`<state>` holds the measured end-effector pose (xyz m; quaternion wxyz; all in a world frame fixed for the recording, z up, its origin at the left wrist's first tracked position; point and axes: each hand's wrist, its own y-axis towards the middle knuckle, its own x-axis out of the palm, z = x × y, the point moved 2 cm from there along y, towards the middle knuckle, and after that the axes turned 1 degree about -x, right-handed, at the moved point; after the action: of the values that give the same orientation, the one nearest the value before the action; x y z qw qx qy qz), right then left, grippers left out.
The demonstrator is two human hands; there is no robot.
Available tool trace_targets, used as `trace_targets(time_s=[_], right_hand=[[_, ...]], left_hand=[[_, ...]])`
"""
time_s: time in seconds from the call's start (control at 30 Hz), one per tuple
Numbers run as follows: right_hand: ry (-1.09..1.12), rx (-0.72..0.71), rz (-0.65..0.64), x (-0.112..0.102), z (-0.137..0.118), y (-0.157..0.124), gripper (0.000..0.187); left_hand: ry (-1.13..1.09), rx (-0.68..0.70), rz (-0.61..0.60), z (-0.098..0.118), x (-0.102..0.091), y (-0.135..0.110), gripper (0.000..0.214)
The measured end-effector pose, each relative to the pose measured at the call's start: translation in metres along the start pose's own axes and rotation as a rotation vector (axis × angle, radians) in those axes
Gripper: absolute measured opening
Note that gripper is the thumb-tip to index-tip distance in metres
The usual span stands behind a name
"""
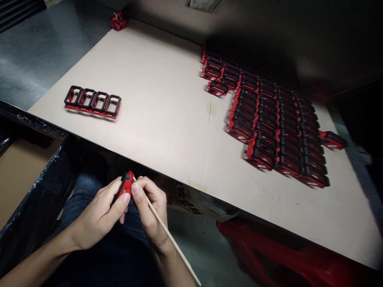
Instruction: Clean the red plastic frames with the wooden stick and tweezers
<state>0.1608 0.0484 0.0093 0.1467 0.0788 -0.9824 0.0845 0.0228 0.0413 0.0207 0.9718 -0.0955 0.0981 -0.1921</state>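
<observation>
At the far left stands a cardboard carton (18,183) lined with black plastic, just beside the person's lap. Over the denim-clad thigh (80,195), the left hand (95,215) is closed around a small red-and-black frame (126,184), pinching it between thumb and fingers below the edge of the board. The right hand (150,209) is closed in a pencil-like pinch on a thin wooden stick (170,236), whose upper end meets the frame while its lower end slants away toward the floor. On the pale board (155,135) above, four matching frames (92,101) lie joined in a short row. Farther right, many more frames (277,127) sit in close, stepped rows, with a red stool (278,251) below the board's edge.
</observation>
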Motion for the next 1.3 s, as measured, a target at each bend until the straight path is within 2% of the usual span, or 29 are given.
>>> trace_targets(time_s=[0.2,0.3,0.5,0.67,0.83,1.07,1.17,1.3], right_hand=[[-0.054,-0.008,0.025,-0.002,-0.002,0.001,0.043],[-0.059,-0.013,0.031,-0.002,-0.002,0.001,0.044],[0.056,0.026,-0.015,0.000,0.005,0.001,0.040],[0.112,-0.008,-0.039,0.004,0.008,0.003,0.037],[0.181,0.043,-0.040,0.005,0.010,0.004,0.036],[0.137,0.024,-0.037,0.003,0.010,0.002,0.037],[0.139,0.001,-0.055,0.003,0.009,0.002,0.036],[0.122,-0.031,-0.080,0.005,0.008,0.002,0.034]], left_hand=[[-0.007,-0.037,-0.075,-0.004,-0.004,0.000,0.025],[-0.057,-0.038,-0.072,-0.003,-0.002,0.001,0.025],[-0.042,-0.022,0.023,-0.002,0.002,0.002,0.040],[-0.175,-0.062,0.127,-0.004,0.003,0.005,0.058],[-0.278,-0.161,0.115,-0.005,0.002,0.004,0.069],[-0.147,-0.078,0.042,-0.003,0.001,0.001,0.034],[-0.140,-0.041,0.065,-0.004,0.002,0.001,0.037],[-0.146,-0.013,0.138,-0.006,0.003,0.000,0.054]])
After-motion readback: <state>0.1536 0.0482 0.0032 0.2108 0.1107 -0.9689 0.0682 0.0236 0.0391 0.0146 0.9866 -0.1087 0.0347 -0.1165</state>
